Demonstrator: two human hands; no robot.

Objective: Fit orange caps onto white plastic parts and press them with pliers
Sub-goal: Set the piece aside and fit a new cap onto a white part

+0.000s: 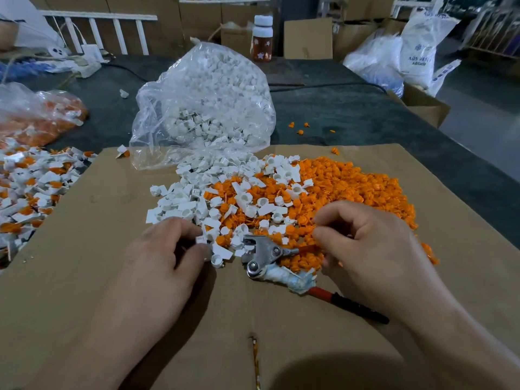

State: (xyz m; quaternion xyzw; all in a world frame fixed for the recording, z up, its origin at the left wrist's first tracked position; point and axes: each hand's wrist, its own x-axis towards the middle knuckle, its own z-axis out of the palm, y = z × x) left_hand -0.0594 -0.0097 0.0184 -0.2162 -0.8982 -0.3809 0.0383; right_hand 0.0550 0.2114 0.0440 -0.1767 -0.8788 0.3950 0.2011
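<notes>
We take clock directions on the cardboard sheet [112, 220], with 12 o'clock pointing away from the person. The pliers [268, 256] lie on the sheet between the two hands; their head points toward 10 o'clock and their long axis runs to 4 o'clock, where the taped handle and its red-and-black end finish just beside the right wrist. From the left hand [168, 249] the pliers head lies at 3 o'clock, just beside; from the right hand [371, 243] it lies at 9 o'clock, and the upper handle reaches in under that hand's fingertips; we judge the right hand the nearer one to the handles.

Left hand: thumb and forefinger are curled and pinch one white part [201, 239] at the near edge of the pile of white parts [194, 198]. Right hand: fingers are curled, tips down on the near edge of the heap of orange caps [351, 187]; we cannot tell whether they hold a cap or touch the pliers handle, since the fingers hide the contact.

The orange caps lie at 12 to 1 o'clock from the right hand; the white parts lie at 12 to 1 o'clock from the left hand; the two heaps overlap at 12 o'clock from the pliers. We judge the step in hand to be picking one of each for fitting.
</notes>
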